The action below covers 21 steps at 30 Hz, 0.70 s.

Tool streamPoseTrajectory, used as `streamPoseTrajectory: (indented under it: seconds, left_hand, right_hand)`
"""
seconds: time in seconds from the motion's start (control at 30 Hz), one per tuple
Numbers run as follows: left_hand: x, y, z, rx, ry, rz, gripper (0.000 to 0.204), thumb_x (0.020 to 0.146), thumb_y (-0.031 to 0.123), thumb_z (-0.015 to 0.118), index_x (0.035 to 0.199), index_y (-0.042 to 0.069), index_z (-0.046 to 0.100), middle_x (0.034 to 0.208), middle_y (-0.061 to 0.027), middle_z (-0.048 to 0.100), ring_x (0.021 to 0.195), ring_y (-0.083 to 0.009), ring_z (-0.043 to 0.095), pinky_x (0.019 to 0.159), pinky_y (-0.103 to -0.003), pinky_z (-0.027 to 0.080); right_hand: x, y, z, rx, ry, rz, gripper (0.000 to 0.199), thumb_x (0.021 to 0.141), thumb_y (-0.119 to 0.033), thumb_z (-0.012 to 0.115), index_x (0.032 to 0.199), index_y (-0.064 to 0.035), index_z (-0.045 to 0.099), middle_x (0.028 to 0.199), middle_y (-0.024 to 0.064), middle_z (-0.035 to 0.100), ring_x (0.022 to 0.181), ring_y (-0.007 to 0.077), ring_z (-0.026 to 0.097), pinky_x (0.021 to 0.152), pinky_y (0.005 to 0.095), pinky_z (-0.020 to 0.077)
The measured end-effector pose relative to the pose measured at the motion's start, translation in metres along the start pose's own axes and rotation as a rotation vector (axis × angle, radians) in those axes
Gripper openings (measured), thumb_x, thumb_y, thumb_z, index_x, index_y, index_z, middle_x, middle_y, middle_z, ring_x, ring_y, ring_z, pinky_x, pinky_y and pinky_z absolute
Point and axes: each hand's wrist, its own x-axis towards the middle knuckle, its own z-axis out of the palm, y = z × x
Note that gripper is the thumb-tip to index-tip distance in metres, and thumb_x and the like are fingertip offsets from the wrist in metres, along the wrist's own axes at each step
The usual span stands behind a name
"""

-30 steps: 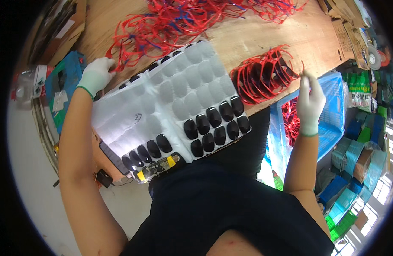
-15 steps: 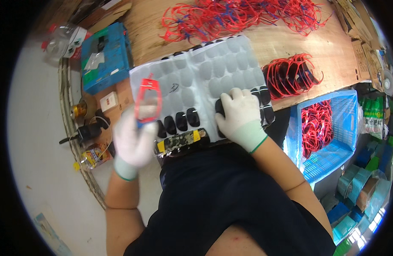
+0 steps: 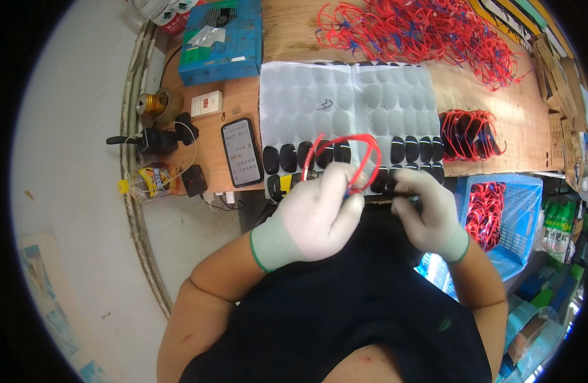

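Note:
My left hand (image 3: 319, 214), in a white glove with a green cuff, is closed on a red glasses frame (image 3: 374, 156) held up in front of my body. My right hand (image 3: 432, 207), gloved the same way, has its fingers bent round what looks like a dark lens (image 3: 405, 193); motion smears it partly. Just beyond both hands lie rows of glossy black lenses (image 3: 288, 158). A thin white sheet (image 3: 306, 96) covers the farther rows, whose oval shapes show through it.
A heap of red frames (image 3: 428, 32) lies at the back, and a row of frames with dark lenses (image 3: 474, 135) at the right. A blue basket (image 3: 507, 249) holds more. On the left are a phone (image 3: 241, 153), a blue box (image 3: 220, 60) and a small white box (image 3: 207, 103).
My left hand has brought the red frame rightward, in front of my body. My right hand has drawn back from the lens rows toward me. The view has shifted, and the phone now shows.

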Motion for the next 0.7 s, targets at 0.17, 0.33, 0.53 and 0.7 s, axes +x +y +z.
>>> streamPoseTrajectory:
  seconds: [0.17, 0.33, 0.53, 0.7]
  left_hand:
    - [-0.001, 0.013, 0.007, 0.030, -0.217, -0.056, 0.029, 0.092, 0.006, 0.062, 0.116, -0.005, 0.050, 0.078, -0.0209, 0.063, 0.069, -0.0395, 0.068, 0.062, -0.043, 0.053]
    - [-0.007, 0.003, 0.002, -0.047, -0.124, 0.021, 0.018, 0.098, 0.018, 0.059, 0.104, 0.002, 0.052, 0.074, -0.0163, 0.063, 0.064, -0.0370, 0.065, 0.057, -0.043, 0.051]
    - [-0.008, 0.006, -0.007, -0.248, -0.365, -0.001, 0.016, 0.097, 0.016, 0.062, 0.105, 0.003, 0.057, 0.073, -0.0123, 0.063, 0.066, -0.0333, 0.065, 0.061, -0.040, 0.051]
    - [-0.008, 0.007, -0.005, -0.130, -0.196, 0.078, 0.011, 0.098, 0.014, 0.059, 0.102, 0.004, 0.061, 0.075, -0.0093, 0.064, 0.065, -0.0304, 0.067, 0.058, -0.037, 0.052]
  right_hand:
    - [-0.007, -0.022, 0.035, 0.737, 0.320, 0.148, 0.043, 0.084, 0.013, 0.070, 0.122, -0.0006, 0.055, 0.107, 0.0120, 0.068, 0.094, 0.0171, 0.069, 0.074, 0.0264, 0.0539]
    - [0.000, -0.028, 0.050, 0.958, 0.372, 0.200, 0.032, 0.090, 0.000, 0.065, 0.120, 0.0021, 0.055, 0.110, 0.0121, 0.063, 0.091, 0.0154, 0.064, 0.077, 0.0292, 0.0524]
    - [-0.003, -0.006, 0.044, 1.442, -0.043, 0.298, 0.033, 0.091, -0.028, 0.068, 0.098, 0.0048, 0.065, 0.090, 0.0104, 0.066, 0.082, 0.0168, 0.061, 0.076, 0.0314, 0.0484]
    - [-0.001, -0.020, 0.039, 1.353, 0.033, 0.468, 0.035, 0.093, -0.027, 0.067, 0.099, 0.0065, 0.066, 0.086, 0.0117, 0.067, 0.077, 0.0165, 0.061, 0.072, 0.0300, 0.0496]
